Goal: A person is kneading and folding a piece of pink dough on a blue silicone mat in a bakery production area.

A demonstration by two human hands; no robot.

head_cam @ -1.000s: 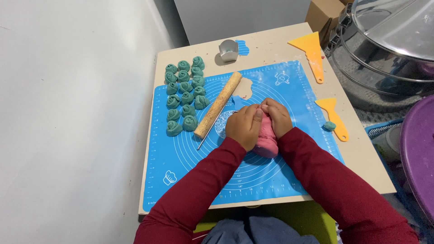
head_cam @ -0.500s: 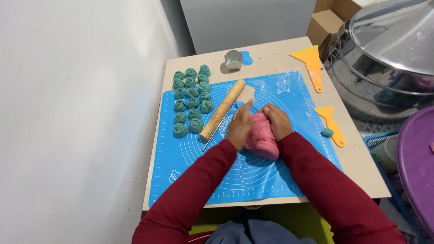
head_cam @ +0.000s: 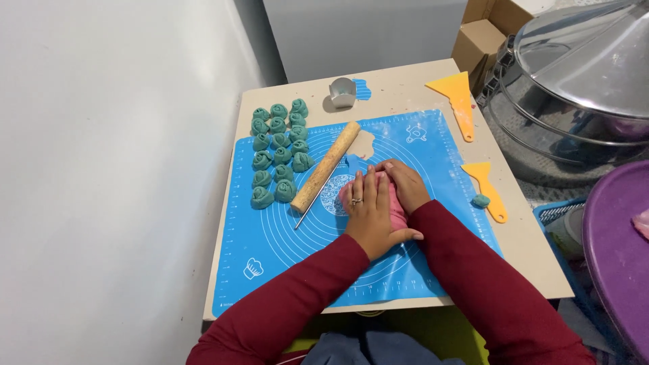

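Hands: the left hand (head_cam: 368, 213) lay flat, fingers spread, on the pink dough (head_cam: 395, 211) at mid-frame; the right hand (head_cam: 405, 184) cupped its far side.
Mat: the blue mat (head_cam: 284, 250) lay under the dough on the counter (head_cam: 405, 84).
Rolling pin: the rolling pin (head_cam: 328, 165) lay just left of the hands.
Green pieces: the green dough pieces (head_cam: 277, 152) sat in rows at upper left.
Scrapers: two yellow scrapers (head_cam: 456, 98) lay at right.

We count fourteen teal dough rosettes (head_cam: 278, 154) at upper left of the mat (head_cam: 270, 250), one rolling pin (head_cam: 326, 166), two yellow scrapers (head_cam: 457, 98), one pink dough lump (head_cam: 395, 209), one metal cutter (head_cam: 342, 92), one thin skewer (head_cam: 316, 198) and two hands (head_cam: 368, 209).
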